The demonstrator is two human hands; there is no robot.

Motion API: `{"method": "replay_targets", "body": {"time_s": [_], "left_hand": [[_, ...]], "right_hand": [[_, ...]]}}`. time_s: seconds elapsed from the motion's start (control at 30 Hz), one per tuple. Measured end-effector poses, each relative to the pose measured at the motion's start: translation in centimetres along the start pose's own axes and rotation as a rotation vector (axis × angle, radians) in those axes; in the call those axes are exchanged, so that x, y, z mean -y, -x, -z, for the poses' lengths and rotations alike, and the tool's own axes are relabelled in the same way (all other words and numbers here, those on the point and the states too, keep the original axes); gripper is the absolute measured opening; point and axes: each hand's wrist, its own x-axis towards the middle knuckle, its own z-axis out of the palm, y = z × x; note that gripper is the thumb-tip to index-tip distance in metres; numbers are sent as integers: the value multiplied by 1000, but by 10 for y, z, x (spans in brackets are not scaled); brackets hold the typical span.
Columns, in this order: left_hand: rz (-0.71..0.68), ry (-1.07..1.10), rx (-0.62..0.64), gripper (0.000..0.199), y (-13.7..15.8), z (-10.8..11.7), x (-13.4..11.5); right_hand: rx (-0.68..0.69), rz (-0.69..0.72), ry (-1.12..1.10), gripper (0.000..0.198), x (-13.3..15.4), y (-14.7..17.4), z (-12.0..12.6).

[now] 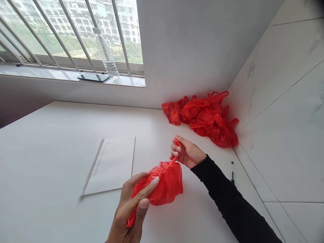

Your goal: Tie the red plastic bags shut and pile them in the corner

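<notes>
A white desk (50, 162) stands against a plain pale wall (192, 44) — and, on the right, a wall of large white tiles (288, 118) with grey veining and dark joints. Daylight comes through a barred window (68, 33) above a glossy sill (63, 75) — pale buildings (128, 20) and greenery (136, 52) outside.

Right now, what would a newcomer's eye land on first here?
It would be the red bag held by the left hand and right hand, low and central. Next comes the heap of red bags in the far right corner of the table, then the clear bottle on the windowsill.
</notes>
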Motion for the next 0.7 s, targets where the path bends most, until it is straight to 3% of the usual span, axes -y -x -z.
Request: {"method": "replay_targets", "body": {"time_s": [0.17, 0.33, 0.4, 0.5, 0.6, 0.7], "left_hand": [[118, 44, -60, 40, 11, 1, 9], [102, 56, -97, 42, 5, 1, 11], [-29, -43, -47, 44, -3, -5, 11], [-230, -293, 82, 54, -15, -22, 19], [-231, -506, 144, 63, -20, -43, 35], [-192, -631, 121, 62, -14, -56, 50]], "right_hand": [[-203, 51, 10, 42, -11, -24, 27], [-214, 106, 81, 40, -11, -25, 32], [-182, 137, 237, 42, -14, -20, 25], [-102, 233, 651, 42, -32, -12, 11], [-22, 304, 961, 34, -59, -9, 2], [-72, 334, 1166, 37, -83, -10, 0]]}}
